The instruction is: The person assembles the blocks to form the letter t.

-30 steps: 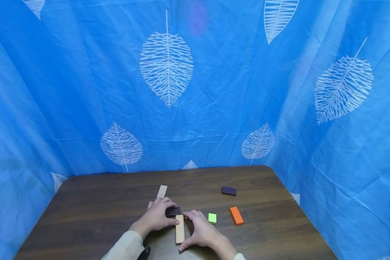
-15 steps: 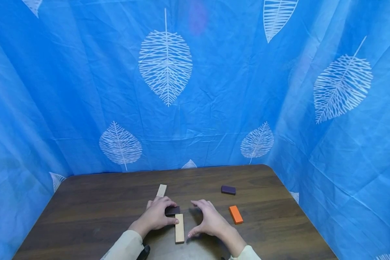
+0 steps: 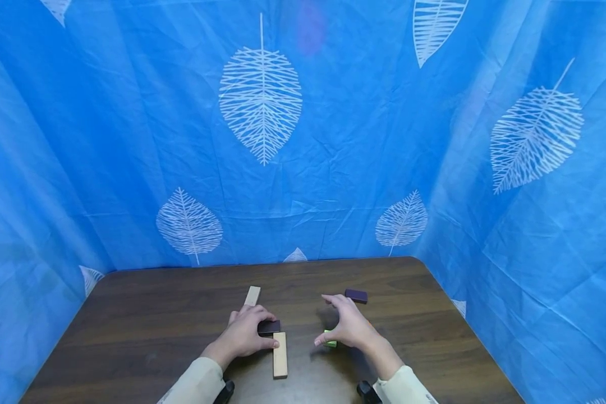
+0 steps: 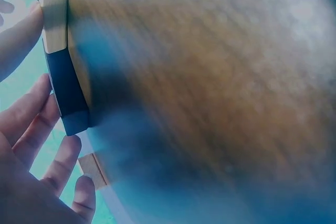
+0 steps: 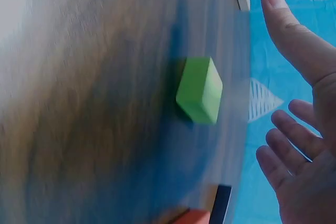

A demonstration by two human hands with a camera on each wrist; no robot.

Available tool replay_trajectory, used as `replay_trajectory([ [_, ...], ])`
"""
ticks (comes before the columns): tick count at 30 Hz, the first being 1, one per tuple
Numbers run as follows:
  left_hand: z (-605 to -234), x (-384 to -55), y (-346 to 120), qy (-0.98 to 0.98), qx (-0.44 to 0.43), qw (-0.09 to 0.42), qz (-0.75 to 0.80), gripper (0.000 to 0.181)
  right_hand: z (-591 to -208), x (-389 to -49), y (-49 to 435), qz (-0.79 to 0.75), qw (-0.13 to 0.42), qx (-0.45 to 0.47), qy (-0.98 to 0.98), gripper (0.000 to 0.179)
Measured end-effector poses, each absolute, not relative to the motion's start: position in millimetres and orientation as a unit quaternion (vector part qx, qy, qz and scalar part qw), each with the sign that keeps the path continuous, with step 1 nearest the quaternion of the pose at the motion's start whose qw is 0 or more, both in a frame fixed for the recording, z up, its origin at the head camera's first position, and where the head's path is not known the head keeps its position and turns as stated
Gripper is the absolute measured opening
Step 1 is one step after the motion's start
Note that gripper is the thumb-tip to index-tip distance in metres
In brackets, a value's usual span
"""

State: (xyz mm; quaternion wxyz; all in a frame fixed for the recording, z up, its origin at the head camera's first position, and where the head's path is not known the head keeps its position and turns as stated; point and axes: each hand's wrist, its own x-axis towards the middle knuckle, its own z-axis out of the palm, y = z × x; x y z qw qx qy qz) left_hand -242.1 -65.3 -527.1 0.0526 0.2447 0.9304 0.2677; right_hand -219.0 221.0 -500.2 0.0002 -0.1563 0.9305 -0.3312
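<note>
In the head view my left hand lies over a dark block, its fingers at the block's far side. The left thumb touches a long pale wooden block, whose far end meets the dark block. The left wrist view has the fingertips along the upper edges of the dark block and the pale block. My right hand, fingers spread and holding nothing, hovers by a lime-green block, which it partly covers. The right wrist view has the green block standing apart from the fingers.
Another pale wooden block lies beyond my left hand. A dark purple block is at the back right. An orange block is mostly hidden behind my right hand in the head view. Blue leaf-patterned curtains surround the brown table.
My right hand has left the pale block and moved right and away from me, to the green block, now covering the orange one. My left hand stays on the dark and pale blocks.
</note>
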Motion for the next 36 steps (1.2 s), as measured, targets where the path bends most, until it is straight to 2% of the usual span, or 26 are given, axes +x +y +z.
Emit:
replay_trajectory([
  [23,-523.7,-241.9,-65.9,0.929,0.244,0.061,0.271,0.055,-511.7,-241.4,275.0,-0.317,-0.022,-0.012,0.948,0.096],
  [36,-524.6,-239.9,-65.1,0.93,0.23,0.066,0.278,0.054,-520.1,-246.9,300.3,-0.348,-0.005,0.047,0.936,0.088],
])
